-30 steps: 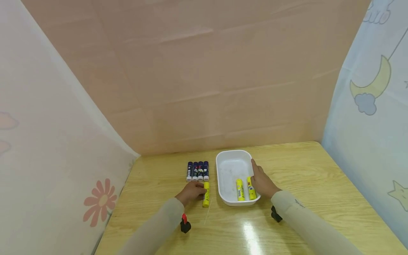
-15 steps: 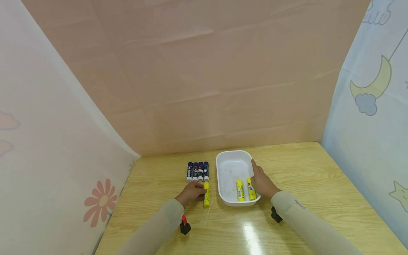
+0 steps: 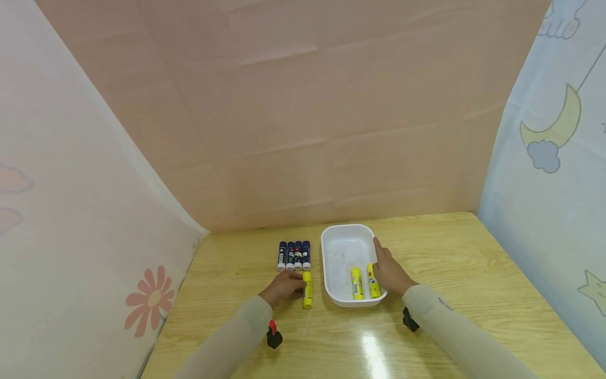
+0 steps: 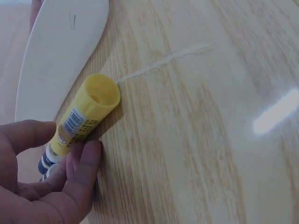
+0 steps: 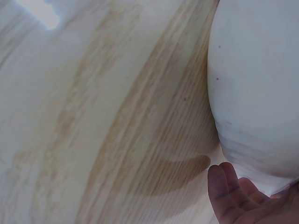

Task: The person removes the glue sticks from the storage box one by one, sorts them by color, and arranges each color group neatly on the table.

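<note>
My left hand [image 3: 281, 288] pinches a yellow glue stick [image 3: 307, 296] between thumb and fingers, left of the white plastic tray [image 3: 342, 255]. In the left wrist view the glue stick [image 4: 88, 114] points its round hollow-looking end at the camera, barcode label showing. My right hand [image 3: 394, 271] holds the tray's right side, with the thumb over the rim. The right wrist view shows its fingers [image 5: 225, 189] against the outer wall. Inside the tray lie two more yellow glue sticks, one in the middle [image 3: 357, 284] and one partly covered by the right hand [image 3: 374, 287].
Several navy tubes with white ends [image 3: 294, 256] lie side by side just beyond the left hand. A pale streak [image 4: 168, 59] marks the wooden table [image 3: 440, 247]. A brown backdrop [image 3: 303, 131] and printed side sheets [image 3: 544, 210] enclose the table.
</note>
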{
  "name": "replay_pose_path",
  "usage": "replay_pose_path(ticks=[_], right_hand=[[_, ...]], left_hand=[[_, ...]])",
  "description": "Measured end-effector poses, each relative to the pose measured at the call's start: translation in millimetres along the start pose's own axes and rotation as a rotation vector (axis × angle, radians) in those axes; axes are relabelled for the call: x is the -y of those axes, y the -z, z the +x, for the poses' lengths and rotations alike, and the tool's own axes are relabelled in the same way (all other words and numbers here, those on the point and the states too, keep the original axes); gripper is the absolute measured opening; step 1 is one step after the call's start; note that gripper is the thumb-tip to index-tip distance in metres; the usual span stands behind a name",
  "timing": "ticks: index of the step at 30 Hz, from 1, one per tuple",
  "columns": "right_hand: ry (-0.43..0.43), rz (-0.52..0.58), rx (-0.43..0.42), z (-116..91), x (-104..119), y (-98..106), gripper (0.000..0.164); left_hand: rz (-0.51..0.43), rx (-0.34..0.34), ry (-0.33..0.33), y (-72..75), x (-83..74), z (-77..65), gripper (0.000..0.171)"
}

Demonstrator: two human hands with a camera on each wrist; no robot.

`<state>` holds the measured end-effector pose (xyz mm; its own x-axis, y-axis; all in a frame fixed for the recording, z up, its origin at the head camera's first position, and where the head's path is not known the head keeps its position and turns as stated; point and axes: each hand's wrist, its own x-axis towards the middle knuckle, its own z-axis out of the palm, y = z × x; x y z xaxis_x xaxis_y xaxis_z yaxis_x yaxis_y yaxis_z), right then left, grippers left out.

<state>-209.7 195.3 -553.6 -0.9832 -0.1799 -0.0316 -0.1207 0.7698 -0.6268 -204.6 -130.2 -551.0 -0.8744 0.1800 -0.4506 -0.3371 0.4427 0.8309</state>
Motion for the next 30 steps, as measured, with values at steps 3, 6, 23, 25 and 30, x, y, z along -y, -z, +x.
replay_pose_path(ticks=[3, 6, 23, 25, 30], right_hand=[[-0.005, 0.004, 0.004, 0, -1, -1, 0.067], [0.000, 0.010, 0.005, 1, -2, -1, 0.067], [0.006, 0.001, 0.007, 2, -3, 2, 0.068], [0.001, 0.003, 0.004, 2, -2, 2, 0.068], [-0.013, 0.013, 0.005, 2, -3, 0, 0.067]], left_hand=[[-0.007, 0.028, 0.002, 3.7, -0.5, -2.3, 0.038], [-0.009, 0.047, 0.010, 7.6, -0.8, -3.7, 0.036], [-0.040, 0.025, -0.007, 26.1, -18.7, -5.0, 0.034], [-0.095, 0.024, -0.046, 26.8, -29.7, -5.9, 0.039], [-0.240, 0.038, -0.182, 22.1, -58.2, -11.2, 0.047]])
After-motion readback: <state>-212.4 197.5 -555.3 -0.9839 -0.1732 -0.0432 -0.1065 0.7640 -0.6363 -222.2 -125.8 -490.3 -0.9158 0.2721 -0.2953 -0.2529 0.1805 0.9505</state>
